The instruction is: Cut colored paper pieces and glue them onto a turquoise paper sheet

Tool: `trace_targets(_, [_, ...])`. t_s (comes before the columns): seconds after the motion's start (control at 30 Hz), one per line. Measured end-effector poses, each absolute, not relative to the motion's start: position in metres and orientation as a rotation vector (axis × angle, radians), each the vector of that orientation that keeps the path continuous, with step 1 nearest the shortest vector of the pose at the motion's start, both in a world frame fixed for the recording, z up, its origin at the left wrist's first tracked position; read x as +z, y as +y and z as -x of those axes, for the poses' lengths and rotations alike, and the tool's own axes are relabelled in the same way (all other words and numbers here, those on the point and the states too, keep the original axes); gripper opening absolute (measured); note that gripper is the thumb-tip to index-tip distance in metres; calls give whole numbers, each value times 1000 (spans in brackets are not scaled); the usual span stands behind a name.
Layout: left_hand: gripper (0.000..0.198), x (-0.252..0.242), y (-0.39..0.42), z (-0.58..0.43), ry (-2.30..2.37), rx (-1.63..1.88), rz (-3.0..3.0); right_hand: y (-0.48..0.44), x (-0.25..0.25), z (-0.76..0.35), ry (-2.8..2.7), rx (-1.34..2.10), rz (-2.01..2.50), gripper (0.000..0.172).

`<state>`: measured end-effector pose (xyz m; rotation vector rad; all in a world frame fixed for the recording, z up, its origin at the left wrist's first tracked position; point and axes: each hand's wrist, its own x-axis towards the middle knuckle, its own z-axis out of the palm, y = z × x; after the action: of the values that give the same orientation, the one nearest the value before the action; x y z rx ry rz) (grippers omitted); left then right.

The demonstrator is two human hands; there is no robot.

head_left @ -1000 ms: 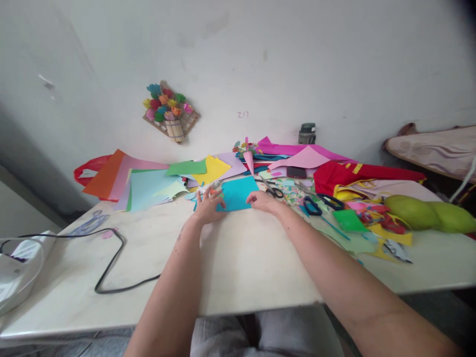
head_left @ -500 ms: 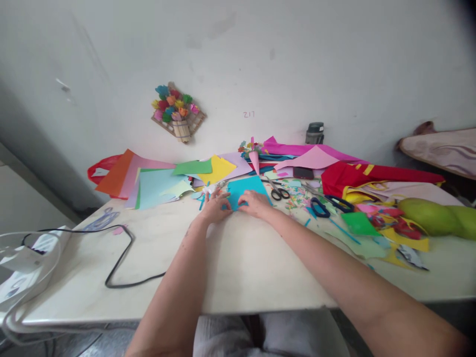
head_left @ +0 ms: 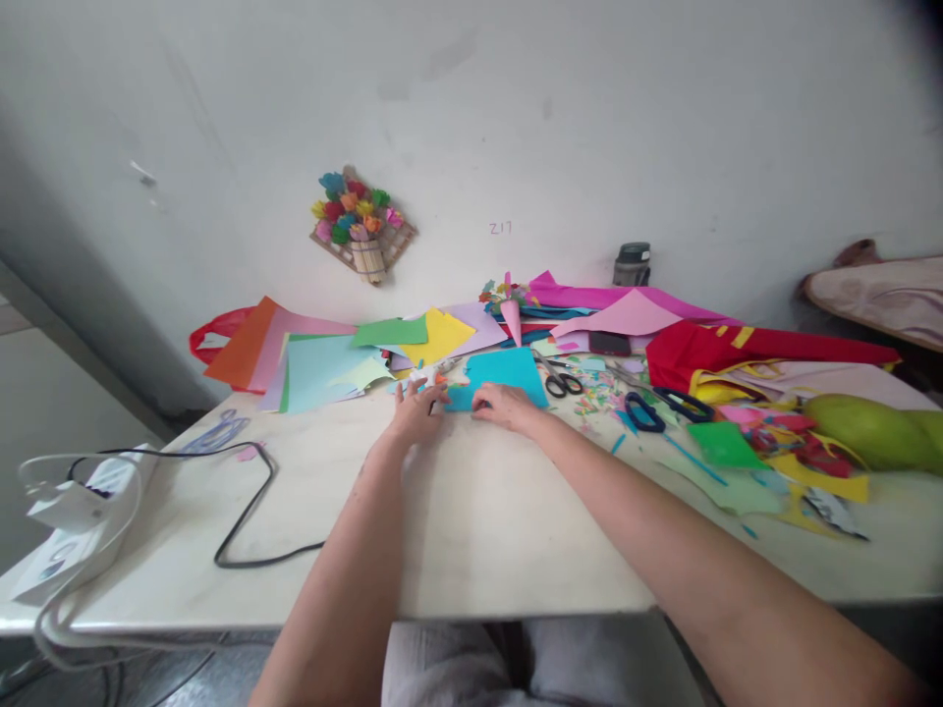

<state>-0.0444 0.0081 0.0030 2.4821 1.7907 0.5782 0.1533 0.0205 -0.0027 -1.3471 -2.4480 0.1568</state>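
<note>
A bright blue sheet of paper point(head_left: 508, 367) lies on the table in front of me. My right hand point(head_left: 507, 406) is closed on its near edge, fingers curled and pressed down. At the sheet's near left corner, my left hand point(head_left: 419, 408) has thumb and forefinger bent together on the paper, its other fingers pointing forward. Just past the left fingers is a small white object with an orange part point(head_left: 428, 377), partly hidden. Black-handled scissors point(head_left: 563, 384) rest right of the sheet, beside tiny coloured paper scraps point(head_left: 593, 393).
Coloured paper sheets point(head_left: 316, 373) lie at the back left, near a black cable point(head_left: 259, 501) and a power strip point(head_left: 110, 491). On the right are dark-blue-handled scissors point(head_left: 644, 412), a green sheet piece point(head_left: 726, 445) and red cloth point(head_left: 693, 349). A paper flower cone point(head_left: 512, 319) lies behind.
My left hand has slid left along the blue paper's near edge, away from the right hand. The right hand stays at the edge. The view has shifted slightly.
</note>
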Motion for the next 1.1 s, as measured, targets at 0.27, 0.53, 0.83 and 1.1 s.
trace_targets(0.27, [35, -4, 8, 44, 1764, 723, -2580, 16, -3, -157, -2454, -166, 1295, 19])
trace_targets(0.53, [28, -5, 8, 42, 1775, 742, -2589, 21, -6, -148, -2539, -300, 1295, 23])
trace_targets(0.83, [15, -6, 8, 40, 1658, 800, -2667, 23, -4, -160, -2592, -76, 1267, 17])
trace_targets(1.1, [2, -8, 11, 41, 1484, 853, -2654, 23, -4, -173, -2576, 77, 1234, 13])
